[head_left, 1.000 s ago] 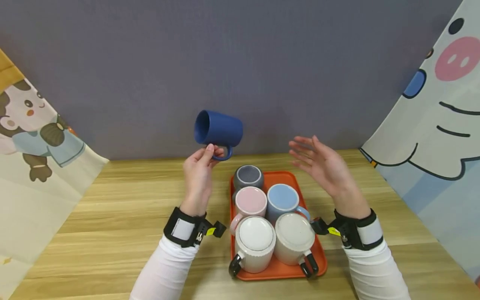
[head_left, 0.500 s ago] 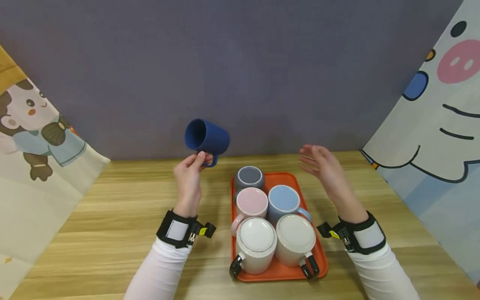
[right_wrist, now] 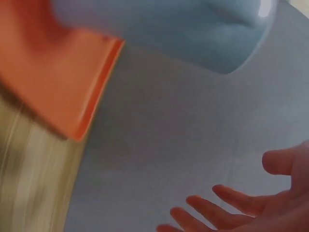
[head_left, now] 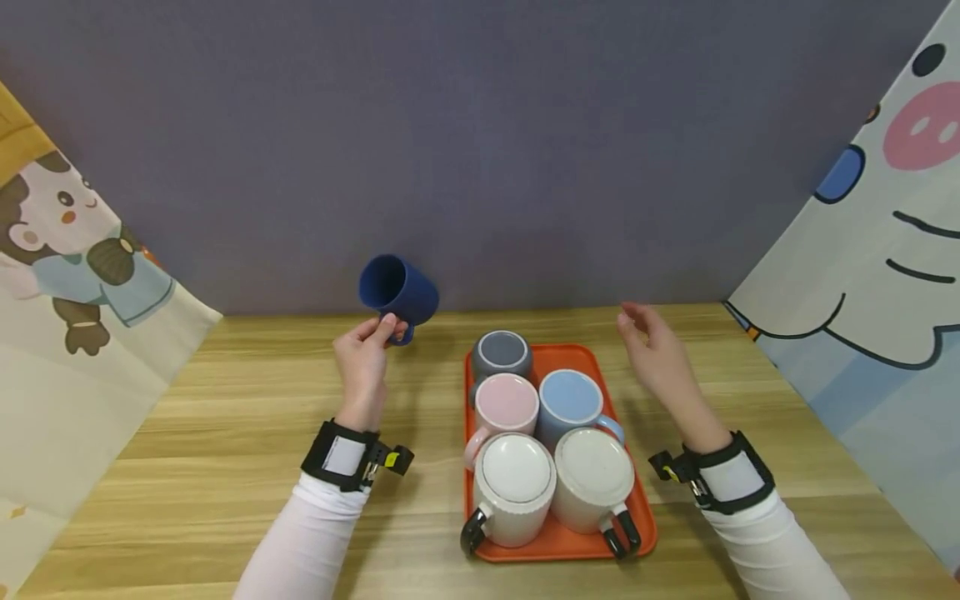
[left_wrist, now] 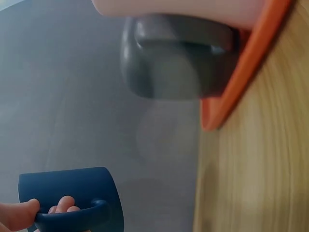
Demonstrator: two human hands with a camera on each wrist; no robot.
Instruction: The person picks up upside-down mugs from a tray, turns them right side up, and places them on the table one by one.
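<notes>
My left hand (head_left: 363, 354) pinches the handle of a dark blue mug (head_left: 408, 293) at the back of the table, left of the tray. The mug is tilted, its mouth facing left and toward me. In the left wrist view the thumb and fingers close on the handle of the blue mug (left_wrist: 72, 191). My right hand (head_left: 660, 354) hovers right of the tray with nothing in it; the right wrist view shows its fingers (right_wrist: 241, 200) loosely spread. Between the hands, an orange tray (head_left: 555, 550) bears upside-down mugs: grey (head_left: 502, 352), pink (head_left: 507, 402), light blue (head_left: 572, 397).
Two white mugs with black handles, a left one (head_left: 514, 471) and a right one (head_left: 592, 471), stand upside down at the tray's near end. A grey wall panel (head_left: 480, 150) rises behind the wooden table (head_left: 247, 417). Printed cartoon sheets flank both sides.
My left hand has carried the blue mug leftward, down and closer to the table, its mouth turning more toward me. My right hand has drawn back to the right and lower. The tray's mugs stay put.
</notes>
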